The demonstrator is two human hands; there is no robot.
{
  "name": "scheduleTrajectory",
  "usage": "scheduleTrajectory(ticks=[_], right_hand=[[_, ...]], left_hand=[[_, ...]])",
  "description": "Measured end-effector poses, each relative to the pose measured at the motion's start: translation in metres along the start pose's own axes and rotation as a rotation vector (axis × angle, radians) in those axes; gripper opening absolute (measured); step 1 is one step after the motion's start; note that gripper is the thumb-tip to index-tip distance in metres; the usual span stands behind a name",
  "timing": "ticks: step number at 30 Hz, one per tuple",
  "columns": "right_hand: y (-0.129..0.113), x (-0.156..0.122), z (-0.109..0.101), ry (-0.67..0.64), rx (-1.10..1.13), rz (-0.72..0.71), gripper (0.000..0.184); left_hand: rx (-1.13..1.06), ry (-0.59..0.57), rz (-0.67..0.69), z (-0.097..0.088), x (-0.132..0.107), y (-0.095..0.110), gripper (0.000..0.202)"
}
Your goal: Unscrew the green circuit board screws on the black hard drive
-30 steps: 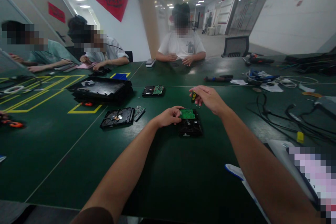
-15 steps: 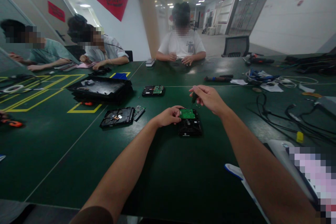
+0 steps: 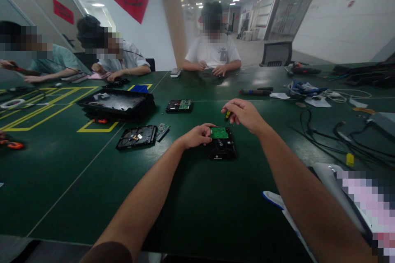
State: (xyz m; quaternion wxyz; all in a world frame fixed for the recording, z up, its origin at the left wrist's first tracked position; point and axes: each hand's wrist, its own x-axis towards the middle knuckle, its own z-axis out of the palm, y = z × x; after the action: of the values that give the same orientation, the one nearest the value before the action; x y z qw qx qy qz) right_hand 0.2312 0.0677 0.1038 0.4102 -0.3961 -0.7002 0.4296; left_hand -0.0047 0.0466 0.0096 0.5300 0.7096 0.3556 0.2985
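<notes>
A black hard drive (image 3: 222, 148) lies on the green table with its green circuit board (image 3: 219, 132) facing up. My left hand (image 3: 199, 135) grips the drive's left edge, fingers bent against the board's side. Above the drive's far right corner, my right hand (image 3: 242, 114) is closed on a small screwdriver (image 3: 228, 115) with a dark and yellow handle; its tip is too fine to make out. To the left are an opened hard drive (image 3: 136, 137) and a loose circuit board (image 3: 162, 131) beside it. Another hard drive (image 3: 179, 105) lies farther back.
Black trays (image 3: 117, 102) are stacked at the left. Black cables (image 3: 327, 139) and a blue-white cable bundle (image 3: 305, 89) lie right. A phone-like device (image 3: 336, 189) and a white strip with blue edge (image 3: 273, 199) are near my right forearm. Three people sit across the table.
The screwdriver in my right hand has turned, so its yellow part now shows. My left hand keeps its hold on the hard drive. The view has shifted slightly.
</notes>
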Motion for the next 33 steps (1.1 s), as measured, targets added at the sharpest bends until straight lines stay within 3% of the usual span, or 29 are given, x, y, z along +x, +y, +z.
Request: scheduleTrajectory(ticks=[7, 14, 24, 29, 33], right_hand=[[-0.003, 0.0004, 0.0014, -0.023, 0.048, 0.005, 0.031], [0.0014, 0.0, -0.001, 0.079, -0.089, -0.037, 0.029], [-0.0018, 0.0006, 0.0022, -0.009, 0.027, 0.013, 0.033], [0.0016, 0.0007, -0.0005, 0.041, -0.097, -0.058, 0.031], [0.0034, 0.0007, -0.0009, 0.062, -0.076, -0.026, 0.03]], left_hand=[[0.001, 0.004, -0.016, 0.0007, -0.0005, 0.0034, 0.028], [0.018, 0.017, -0.019, 0.0008, -0.0004, 0.0035, 0.03], [0.002, -0.008, 0.002, -0.0005, 0.0001, 0.0, 0.028], [-0.002, -0.004, -0.023, -0.0001, -0.0007, 0.0019, 0.029], [-0.02, -0.011, -0.014, 0.0002, -0.0012, 0.0025, 0.03]])
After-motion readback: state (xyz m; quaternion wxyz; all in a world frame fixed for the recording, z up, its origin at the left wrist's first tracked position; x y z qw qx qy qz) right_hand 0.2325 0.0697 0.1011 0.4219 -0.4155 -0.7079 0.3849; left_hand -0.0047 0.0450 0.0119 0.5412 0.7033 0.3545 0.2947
